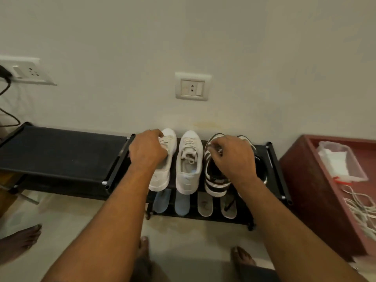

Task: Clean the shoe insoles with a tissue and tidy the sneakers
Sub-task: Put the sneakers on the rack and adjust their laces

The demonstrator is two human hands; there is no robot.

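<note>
Two white sneakers stand side by side on the top shelf of a black shoe rack (273, 159). My left hand (146, 148) lies over the left white sneaker (162, 176), fingers curled at its laces. The right white sneaker (188, 169) stands free beside it. My right hand (234, 157) pinches the laces of a black-and-white sneaker (215, 184). Its partner (259, 165) is mostly hidden behind my right wrist. A clear plastic box with white tissues (335, 159) sits on the red stand at the right.
On the lower shelf lie two blue insoles (182, 204) and grey flip-flops (205, 204). A second black rack section (61, 151) stretches left. The red stand (301, 180) holds white cables (362, 208). Wall sockets are above. Bare feet stand on the floor.
</note>
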